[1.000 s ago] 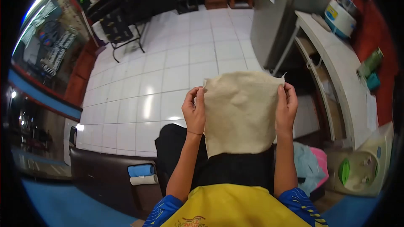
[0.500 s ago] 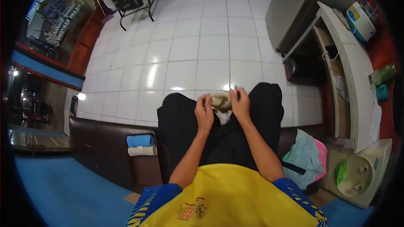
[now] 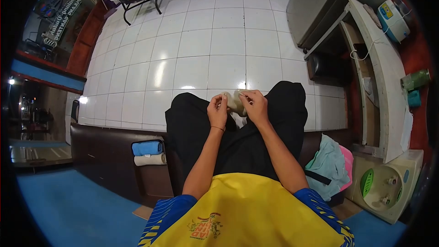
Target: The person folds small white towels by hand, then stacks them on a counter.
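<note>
Between my knees I hold a bunched beige cloth (image 3: 236, 104); its exact kind is hard to make out. My left hand (image 3: 218, 110) pinches its left side, thumb and fingers together. On the other side, my right hand (image 3: 256, 106) grips the right edge with fingertips closed on the fabric. Part of the cloth is hidden by my fingers. To my left on the dark bench, a brown tray (image 3: 155, 180) holds a rolled blue cloth (image 3: 147, 147) and a rolled beige cloth (image 3: 150, 159).
At my right, a teal cloth (image 3: 330, 169) lies over a pink container (image 3: 348, 155), beside a water dispenser (image 3: 382, 190). A white shelf unit (image 3: 382, 82) and a grey fridge (image 3: 315, 9) stand along the right. White floor tiles (image 3: 192, 45) stretch ahead.
My right hand has turned inward over the cloth, its fingers now closed on the edge. The cloth's shape has shifted between my hands. The whole view has tilted slightly.
</note>
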{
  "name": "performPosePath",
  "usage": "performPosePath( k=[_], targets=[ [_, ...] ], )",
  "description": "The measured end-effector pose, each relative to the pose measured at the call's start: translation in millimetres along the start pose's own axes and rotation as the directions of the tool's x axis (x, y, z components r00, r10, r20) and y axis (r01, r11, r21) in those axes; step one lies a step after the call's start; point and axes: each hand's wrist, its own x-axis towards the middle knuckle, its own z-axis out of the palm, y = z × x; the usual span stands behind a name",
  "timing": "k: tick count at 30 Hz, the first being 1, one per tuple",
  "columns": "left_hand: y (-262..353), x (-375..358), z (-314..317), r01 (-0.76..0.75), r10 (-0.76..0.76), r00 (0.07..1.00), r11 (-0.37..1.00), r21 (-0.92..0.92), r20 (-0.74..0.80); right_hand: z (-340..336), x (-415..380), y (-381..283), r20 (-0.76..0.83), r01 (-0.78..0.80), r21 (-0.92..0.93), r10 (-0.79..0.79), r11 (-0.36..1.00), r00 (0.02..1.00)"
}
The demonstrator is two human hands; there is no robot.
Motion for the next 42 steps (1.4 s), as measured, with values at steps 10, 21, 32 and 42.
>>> performPosePath(
  k=[10, 21, 32, 42],
  targets=[
    [3.5, -9.5, 10.2, -0.048, 0.055, 0.993, 0.996, -0.076, 0.105, 4.3, -3.0, -2.0, 0.075, 0.023, 0.019, -0.024, 1.0, 0.997],
    [1.8, -6.9, 5.3, -0.092, 0.092, 0.996, 0.996, 0.008, -0.006, 1.6, -5.9, -5.0, 0.094, 0.046, -0.138, -0.033, 0.989, 0.995],
    [4.4, -9.3, 8.3, -0.155, 0.152, 0.986, 0.987, 0.051, 0.07, 5.4, -5.0, 0.1, 0.075, 0.14, -0.096, -0.134, 0.985, 0.988],
    [3.4, -9.1, 7.5, -0.14, 0.14, 0.988, 0.99, -0.007, 0.066, 2.4, -5.3, -1.8, 0.214, 0.164, -0.042, -0.151, 0.986, 0.965]
  ],
)
